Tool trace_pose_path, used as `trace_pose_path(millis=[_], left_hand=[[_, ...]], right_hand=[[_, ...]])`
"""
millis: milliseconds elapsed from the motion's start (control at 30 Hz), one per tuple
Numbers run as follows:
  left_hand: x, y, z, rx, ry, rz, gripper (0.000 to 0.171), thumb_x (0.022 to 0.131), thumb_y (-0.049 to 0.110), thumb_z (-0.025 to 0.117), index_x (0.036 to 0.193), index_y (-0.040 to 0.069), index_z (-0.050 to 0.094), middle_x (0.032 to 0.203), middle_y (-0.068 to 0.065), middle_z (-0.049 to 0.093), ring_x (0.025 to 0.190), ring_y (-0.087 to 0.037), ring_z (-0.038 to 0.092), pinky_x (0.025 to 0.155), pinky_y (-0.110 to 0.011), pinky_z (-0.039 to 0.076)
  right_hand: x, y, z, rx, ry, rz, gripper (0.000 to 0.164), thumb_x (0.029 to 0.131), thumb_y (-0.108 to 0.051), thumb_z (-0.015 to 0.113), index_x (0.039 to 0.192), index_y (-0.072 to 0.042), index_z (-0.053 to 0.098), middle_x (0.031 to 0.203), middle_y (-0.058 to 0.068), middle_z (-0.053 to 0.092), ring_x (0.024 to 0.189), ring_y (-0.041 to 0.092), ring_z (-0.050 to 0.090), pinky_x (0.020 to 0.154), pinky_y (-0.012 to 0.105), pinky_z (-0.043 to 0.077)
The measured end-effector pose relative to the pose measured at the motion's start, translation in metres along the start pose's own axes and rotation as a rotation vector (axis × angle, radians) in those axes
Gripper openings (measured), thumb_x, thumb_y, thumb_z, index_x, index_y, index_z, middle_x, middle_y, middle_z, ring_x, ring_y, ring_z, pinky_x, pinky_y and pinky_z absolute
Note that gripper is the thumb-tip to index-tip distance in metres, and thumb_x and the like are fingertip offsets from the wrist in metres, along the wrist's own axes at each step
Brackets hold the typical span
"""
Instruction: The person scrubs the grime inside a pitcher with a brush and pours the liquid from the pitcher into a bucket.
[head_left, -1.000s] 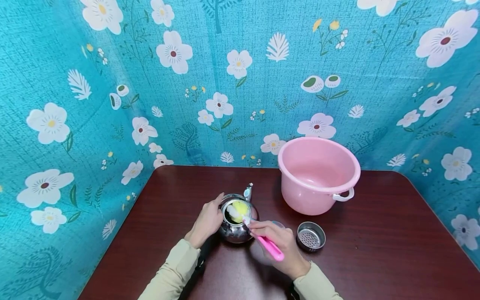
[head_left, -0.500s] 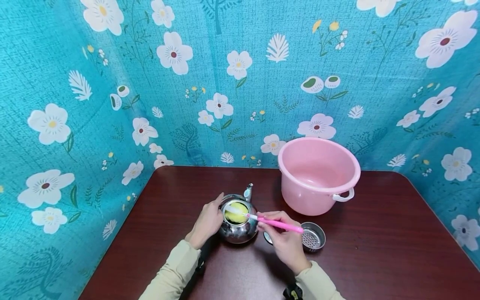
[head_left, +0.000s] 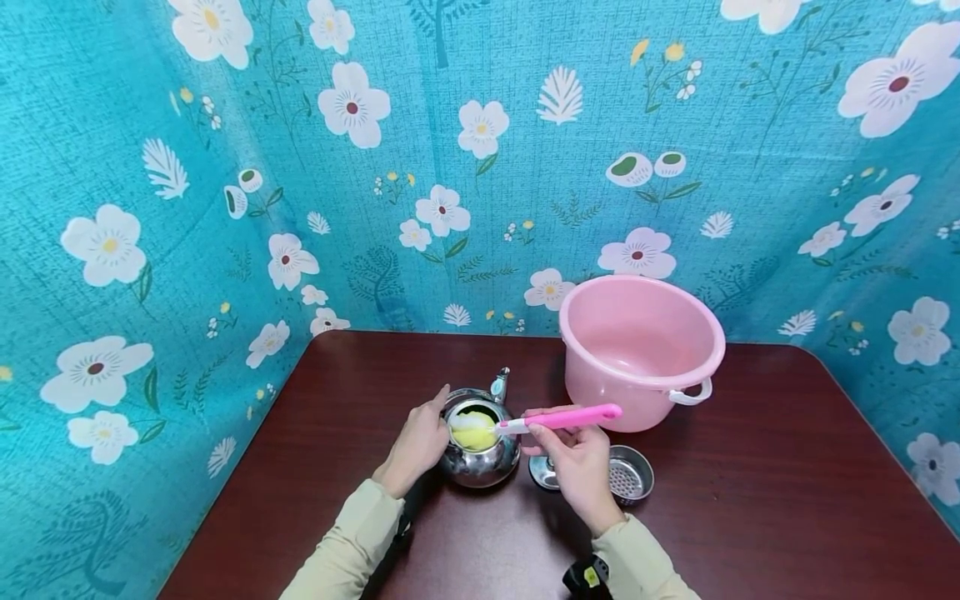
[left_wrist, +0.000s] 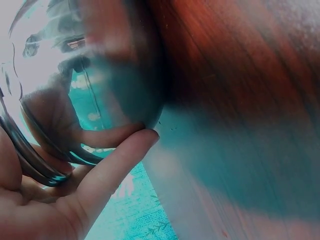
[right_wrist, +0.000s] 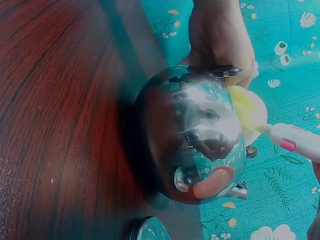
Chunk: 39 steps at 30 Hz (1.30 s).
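A shiny steel teapot (head_left: 480,468) stands uncovered on the table, its spout toward the back right. My left hand (head_left: 418,439) holds it at the left by the handle; in the left wrist view one finger of that hand (left_wrist: 95,195) lies along the teapot's belly. My right hand (head_left: 579,467) pinches the pink handle of a sponge brush (head_left: 576,417), which slants up to the right. The brush's yellow and white sponge head (right_wrist: 245,110) sits in the teapot's mouth, its lower part hidden inside.
Partly behind my right hand lie the round teapot lid (head_left: 542,473) and a perforated steel strainer (head_left: 632,477). A pink basin (head_left: 622,404) with a white handle stands at the back right. Floral cloth (head_left: 480,208) hangs behind the dark wooden table (head_left: 750,467).
My right hand has shifted up and right, swinging the brush handle from pointing down toward me to pointing up to the right. The sponge stays in the teapot mouth; the left hand keeps its place.
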<state>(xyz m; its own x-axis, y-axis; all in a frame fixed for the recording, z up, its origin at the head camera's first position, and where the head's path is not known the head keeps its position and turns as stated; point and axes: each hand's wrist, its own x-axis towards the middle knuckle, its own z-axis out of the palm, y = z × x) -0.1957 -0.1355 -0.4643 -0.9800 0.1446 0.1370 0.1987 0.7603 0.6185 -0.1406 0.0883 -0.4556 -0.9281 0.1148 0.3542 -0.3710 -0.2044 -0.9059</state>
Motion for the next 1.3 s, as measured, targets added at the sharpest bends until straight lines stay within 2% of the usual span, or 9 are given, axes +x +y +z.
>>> trace_pose_path(millis=[167, 300, 433, 567, 800, 933, 1100, 1300], left_hand=[[0.0, 0.001, 0.0, 0.01, -0.007, -0.002, 0.058, 0.086, -0.001, 0.039, 0.144, 0.003, 0.044, 0.135, -0.018, 0.058, 0.123, -0.028, 0.056, 0.098, -0.044, 0.049], [-0.001, 0.002, -0.001, 0.01, 0.003, 0.01, 0.058, 0.086, -0.002, 0.04, 0.143, 0.0, 0.045, 0.134, -0.02, 0.058, 0.121, -0.03, 0.057, 0.097, -0.045, 0.049], [-0.001, 0.002, -0.002, 0.017, 0.012, 0.017, 0.057, 0.085, -0.002, 0.041, 0.142, -0.001, 0.045, 0.133, -0.02, 0.058, 0.119, -0.031, 0.059, 0.094, -0.046, 0.05], [0.0, 0.002, -0.001, 0.031, 0.018, 0.014, 0.057, 0.086, -0.002, 0.041, 0.142, -0.001, 0.046, 0.133, -0.02, 0.058, 0.118, -0.031, 0.059, 0.095, -0.045, 0.05], [-0.002, 0.002, -0.001, 0.025, 0.017, 0.002, 0.057, 0.086, -0.002, 0.041, 0.142, 0.001, 0.046, 0.134, -0.019, 0.058, 0.117, -0.03, 0.06, 0.093, -0.046, 0.051], [-0.002, 0.002, 0.0, 0.023, 0.017, -0.002, 0.057, 0.085, -0.002, 0.042, 0.143, 0.002, 0.046, 0.134, -0.018, 0.058, 0.118, -0.029, 0.06, 0.094, -0.045, 0.051], [-0.001, 0.003, -0.001, 0.023, 0.017, -0.001, 0.058, 0.085, -0.001, 0.042, 0.143, 0.002, 0.046, 0.135, -0.018, 0.058, 0.118, -0.029, 0.059, 0.094, -0.045, 0.05], [-0.001, 0.002, -0.001, 0.03, 0.015, 0.001, 0.057, 0.086, 0.0, 0.042, 0.143, 0.003, 0.046, 0.135, -0.017, 0.058, 0.119, -0.029, 0.059, 0.096, -0.044, 0.05]], right_hand=[[0.001, -0.004, -0.001, -0.096, -0.036, 0.005, 0.02, 0.085, 0.0, 0.068, 0.103, 0.007, 0.063, 0.095, 0.015, 0.072, 0.064, 0.011, 0.068, 0.047, 0.038, 0.055], [0.005, -0.011, -0.002, -0.189, -0.092, 0.028, 0.02, 0.087, -0.005, 0.068, 0.106, 0.002, 0.064, 0.097, 0.016, 0.071, 0.058, 0.009, 0.063, 0.045, 0.034, 0.053], [0.01, -0.018, 0.001, -0.239, -0.14, 0.047, 0.02, 0.087, -0.006, 0.068, 0.107, -0.001, 0.065, 0.101, 0.019, 0.07, 0.059, 0.009, 0.063, 0.045, 0.034, 0.053], [0.018, -0.028, 0.006, -0.316, -0.214, 0.071, 0.018, 0.088, -0.01, 0.067, 0.106, -0.006, 0.064, 0.101, 0.015, 0.07, 0.06, 0.01, 0.061, 0.047, 0.035, 0.053], [0.027, -0.042, 0.012, -0.397, -0.327, 0.088, 0.023, 0.09, -0.01, 0.065, 0.112, -0.009, 0.057, 0.101, 0.016, 0.07, 0.068, 0.015, 0.067, 0.05, 0.033, 0.055], [0.029, -0.049, 0.016, -0.442, -0.374, 0.068, 0.022, 0.09, -0.011, 0.065, 0.11, -0.009, 0.057, 0.093, 0.012, 0.071, 0.059, 0.013, 0.063, 0.049, 0.03, 0.053], [0.031, -0.052, 0.019, -0.503, -0.392, 0.008, 0.02, 0.09, -0.011, 0.066, 0.109, -0.008, 0.06, 0.091, 0.009, 0.071, 0.061, 0.01, 0.063, 0.05, 0.028, 0.052], [0.032, -0.055, 0.025, -0.571, -0.396, -0.073, 0.017, 0.088, -0.007, 0.068, 0.104, -0.008, 0.064, 0.079, 0.01, 0.069, 0.06, 0.006, 0.06, 0.054, 0.023, 0.05]])
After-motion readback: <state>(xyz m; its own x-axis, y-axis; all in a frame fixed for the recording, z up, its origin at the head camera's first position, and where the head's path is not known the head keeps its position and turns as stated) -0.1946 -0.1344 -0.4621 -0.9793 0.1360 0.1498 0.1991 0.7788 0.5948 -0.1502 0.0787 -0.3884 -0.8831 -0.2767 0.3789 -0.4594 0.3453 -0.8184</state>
